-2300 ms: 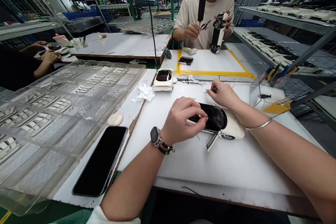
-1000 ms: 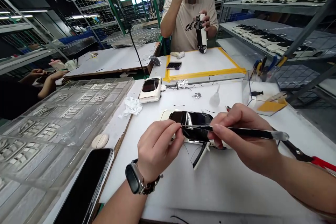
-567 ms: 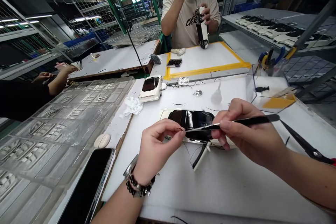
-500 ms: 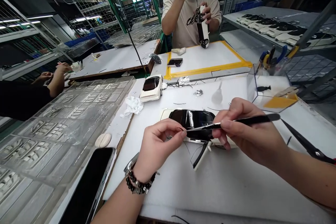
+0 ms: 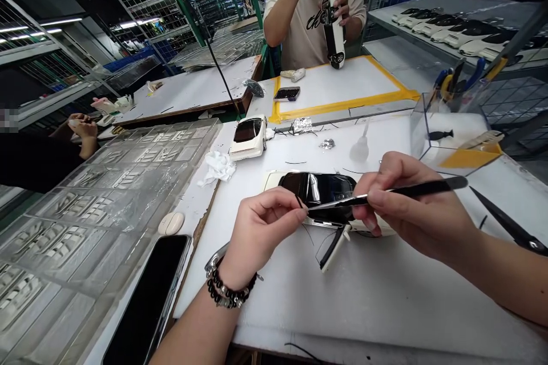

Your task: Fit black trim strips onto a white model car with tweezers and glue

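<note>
Black-handled tweezers (image 5: 417, 186) lie in the grip of my right hand (image 5: 415, 205), their bright tips pointing left. Pinched between the thumb and forefinger of my left hand (image 5: 265, 222) is a thin black strip (image 5: 299, 201), and the tweezer tips meet it at my fingertips. Below and behind both hands sits a cream model car (image 5: 321, 189) with a glossy black top, partly covered by my fingers. Its near door (image 5: 334, 248) stands swung out toward me. A fine dark thread curves beside that door.
Black scissors (image 5: 509, 222) lie at the right, near a clear tool box (image 5: 428, 154). A second cream model car (image 5: 248, 137), crumpled tissue (image 5: 218, 166), a phone (image 5: 148, 299) and clear trays (image 5: 128, 205) of white parts are on the left. Across the table a co-worker (image 5: 314, 11) holds another model.
The view has shifted slightly. Both hands keep their hold, with the tweezer tips still at my left fingertips; the black strip now stands up more. The co-worker at the far left has drawn their hands closer together.
</note>
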Action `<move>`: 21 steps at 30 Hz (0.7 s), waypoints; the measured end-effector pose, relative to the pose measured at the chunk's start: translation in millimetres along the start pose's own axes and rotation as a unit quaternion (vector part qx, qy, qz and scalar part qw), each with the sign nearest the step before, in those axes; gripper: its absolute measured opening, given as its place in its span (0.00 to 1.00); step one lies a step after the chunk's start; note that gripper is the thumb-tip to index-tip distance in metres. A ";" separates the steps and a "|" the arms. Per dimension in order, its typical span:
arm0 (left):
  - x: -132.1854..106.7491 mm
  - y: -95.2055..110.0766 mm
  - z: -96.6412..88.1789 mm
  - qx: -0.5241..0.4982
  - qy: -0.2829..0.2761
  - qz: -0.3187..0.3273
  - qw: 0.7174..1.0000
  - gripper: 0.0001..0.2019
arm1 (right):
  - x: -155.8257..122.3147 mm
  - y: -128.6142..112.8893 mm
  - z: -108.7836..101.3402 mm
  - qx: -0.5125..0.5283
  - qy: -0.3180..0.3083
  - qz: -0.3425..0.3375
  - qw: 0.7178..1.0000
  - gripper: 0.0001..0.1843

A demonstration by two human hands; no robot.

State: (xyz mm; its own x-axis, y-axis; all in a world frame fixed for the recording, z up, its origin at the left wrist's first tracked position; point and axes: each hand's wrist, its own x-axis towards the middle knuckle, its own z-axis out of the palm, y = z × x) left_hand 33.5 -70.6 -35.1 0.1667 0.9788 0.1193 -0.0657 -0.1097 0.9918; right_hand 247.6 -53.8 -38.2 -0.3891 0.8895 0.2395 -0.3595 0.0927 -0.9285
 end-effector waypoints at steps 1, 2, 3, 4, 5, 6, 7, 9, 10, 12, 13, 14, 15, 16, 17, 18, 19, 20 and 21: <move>0.2 -0.3 -0.3 -0.002 0.000 -0.005 1.000 0.05 | 0.5 -0.1 0.0 0.000 0.001 0.001 1.000 0.11; 0.4 -0.4 -0.6 -0.004 0.000 -0.009 1.000 0.05 | 1.0 -0.3 0.0 0.001 0.003 0.001 1.000 0.11; 0.7 -0.4 -0.8 -0.006 0.000 -0.013 1.000 0.05 | 1.5 -0.5 0.0 0.003 0.004 0.000 1.000 0.11; 0.9 -0.1 -1.0 -0.007 0.000 -0.016 1.000 0.05 | 1.9 -0.6 0.0 0.004 0.006 -0.001 1.000 0.10; 1.0 0.3 -1.2 -0.007 -0.001 -0.019 1.000 0.05 | 2.1 -0.8 0.0 0.004 0.005 -0.001 1.000 0.10; 1.1 0.8 -1.2 -0.007 -0.001 -0.023 1.000 0.05 | 2.0 -0.9 0.0 0.004 0.003 0.001 1.000 0.10; 1.1 1.4 -1.2 -0.006 -0.002 -0.026 1.000 0.05 | 1.8 -0.9 -0.1 0.004 0.002 0.004 1.000 0.10; 0.8 2.3 -0.9 -0.004 -0.003 -0.030 1.000 0.05 | 1.1 -1.0 -0.3 0.007 0.001 0.011 1.000 0.10; 0.7 2.6 -0.6 -0.002 -0.003 -0.031 1.000 0.05 | 0.7 -1.0 -0.3 0.009 0.001 0.014 1.000 0.10; 0.4 2.7 -0.2 0.001 -0.004 -0.030 1.000 0.05 | 0.3 -0.8 -0.1 0.016 0.002 0.015 1.000 0.10; 0.2 2.5 0.0 0.002 -0.005 -0.030 1.000 0.05 | 0.4 -0.7 -0.1 0.021 0.004 0.017 1.000 0.10; 0.1 2.3 0.1 0.002 -0.006 -0.029 1.000 0.05 | 0.6 -0.5 0.0 0.027 0.004 0.020 0.999 0.10; 0.1 2.0 0.1 0.002 -0.009 -0.028 1.000 0.05 | 1.1 -0.4 0.1 0.035 0.005 0.024 0.999 0.10; 0.0 1.8 0.0 0.002 -0.012 -0.025 1.000 0.05 | 1.8 -0.4 0.0 0.046 0.007 0.029 0.999 0.10; 0.0 1.7 -0.2 0.003 -0.014 -0.019 1.000 0.05 | 2.5 -0.7 -0.1 0.060 0.009 0.037 0.997 0.10; 0.0 1.7 -0.4 0.008 -0.017 -0.009 1.000 0.05 | 3.2 -1.3 -0.2 0.077 0.013 0.045 0.996 0.10; -0.1 1.9 -0.7 0.015 -0.020 0.006 1.000 0.05 | 3.8 -2.3 -0.4 0.096 0.018 0.053 0.994 0.09; -0.3 2.2 -0.9 0.026 -0.021 0.025 0.999 0.04 | 4.2 -3.7 -0.6 0.114 0.025 0.061 0.991 0.09; -0.5 2.6 -1.1 0.039 -0.022 0.049 0.998 0.04 | 4.3 -5.4 -0.6 0.131 0.033 0.069 0.988 0.09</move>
State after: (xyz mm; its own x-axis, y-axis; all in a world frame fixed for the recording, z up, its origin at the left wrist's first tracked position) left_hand 32.1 -71.2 -32.6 0.2057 0.9544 0.2163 -0.0067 -0.2196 0.9756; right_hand 248.3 -50.2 -32.3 -0.3962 0.9139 0.0883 -0.5174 -0.1428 -0.8438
